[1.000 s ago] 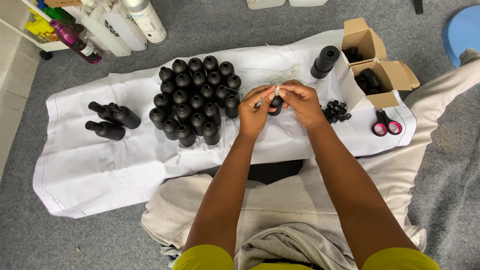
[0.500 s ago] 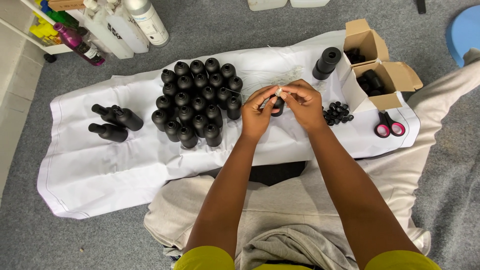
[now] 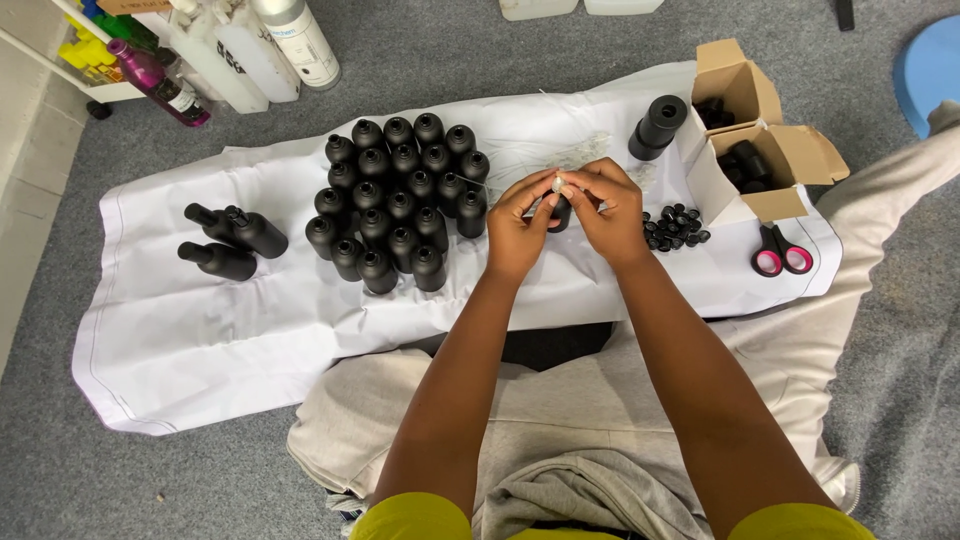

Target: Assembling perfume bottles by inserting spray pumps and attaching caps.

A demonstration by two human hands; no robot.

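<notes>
Head view: your fingers [image 3: 556, 190] are pressed together, both hands pinching a small pale piece [image 3: 559, 184] at the neck of a black bottle [image 3: 562, 212], held just above the white sheet [image 3: 200, 330]. Left hand [image 3: 522, 230] and right hand [image 3: 612, 212] touch. Risk: a slipped pinch drops the bottle into the upright bottle cluster [image 3: 400, 200] beside it, toppling several; the loose black caps [image 3: 675, 226] could scatter.

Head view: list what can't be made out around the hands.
- Black bottle: mostly covered by the left hand and right hand.
- Small pale piece at the fingertips: too small to identify.
- Open cardboard boxes: contents dark, in shadow.
- Blue object: cut off by the right edge.
</notes>
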